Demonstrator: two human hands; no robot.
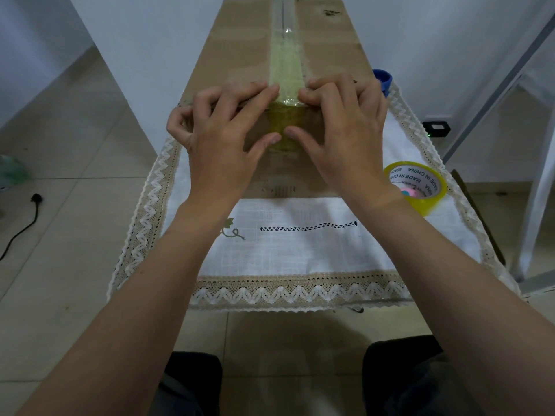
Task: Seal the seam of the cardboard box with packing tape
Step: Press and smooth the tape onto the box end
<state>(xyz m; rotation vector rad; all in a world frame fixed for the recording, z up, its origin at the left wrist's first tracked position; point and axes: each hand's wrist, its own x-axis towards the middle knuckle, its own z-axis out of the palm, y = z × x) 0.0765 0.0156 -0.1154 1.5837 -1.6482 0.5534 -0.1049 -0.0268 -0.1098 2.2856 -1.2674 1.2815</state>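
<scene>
Pale tiled floor point(75, 163) (a black cable point(36, 198) trails left); white wall point(135, 40) behind; lace-edged tablecloth point(300, 256).

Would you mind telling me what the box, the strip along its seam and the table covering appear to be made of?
The box looks like matte brown cardboard, visibly creased. The strip seems glossy, yellowish clear plastic tape: it glints and wrinkles. The table covering looks like white woven fabric, perhaps cotton or linen, with visible weave and lace edging.
</scene>
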